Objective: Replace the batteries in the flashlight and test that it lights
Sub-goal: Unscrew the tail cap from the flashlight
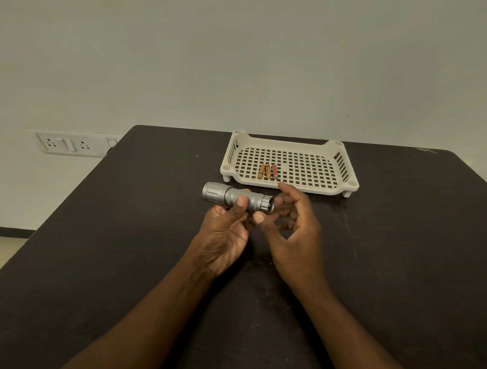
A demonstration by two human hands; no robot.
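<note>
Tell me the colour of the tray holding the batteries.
Cream-white, with a grid of square holes in its floor; the tray shows only in the head view.

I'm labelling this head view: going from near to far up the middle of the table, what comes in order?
Left hand gripping → silver metal flashlight → three orange batteries → back wall of the white perforated plastic tray.

Silver cylindrical metal flashlight [237,198]: satin sheen, knurled grip band mid-body, fluted head. Cream perforated plastic tray [348,182]: smooth, slightly glossy. Three small orange-wrapped batteries [267,171]: shiny (foil-like). Dark brown table top [403,251]: matt, scuffed, faintly scratched.
</note>
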